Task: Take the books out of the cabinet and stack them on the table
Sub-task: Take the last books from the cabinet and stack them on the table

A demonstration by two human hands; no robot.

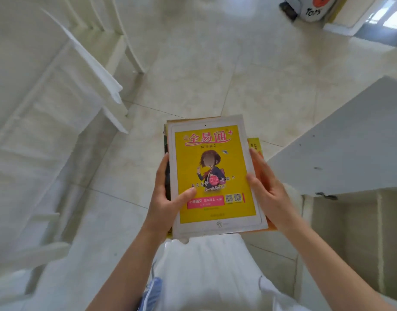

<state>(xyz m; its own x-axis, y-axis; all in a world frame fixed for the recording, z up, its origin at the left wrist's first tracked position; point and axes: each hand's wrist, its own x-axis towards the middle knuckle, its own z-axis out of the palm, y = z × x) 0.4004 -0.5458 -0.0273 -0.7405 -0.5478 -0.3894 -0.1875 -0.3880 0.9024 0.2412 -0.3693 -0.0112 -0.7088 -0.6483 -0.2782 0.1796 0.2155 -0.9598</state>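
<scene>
I hold a small pile of books (215, 153) in front of my waist, above the tiled floor. The top book has a yellow cover with a cartoon figure and a white border; orange and yellow books show under it at the right edge. My left hand (168, 198) grips the pile's left side, thumb on the cover. My right hand (269, 194) grips the right side, thumb on the cover and fingers along the edge. A grey-white table (350, 142) stands to the right, its near corner close to my right hand. The cabinet is not clearly in view.
White furniture with slats and angled panels (58, 108) fills the left side. Pale floor tiles (215, 63) stretch ahead. A grey and orange object (309, 7) sits at the far top right. Below the table a white frame (341, 232) runs along the right.
</scene>
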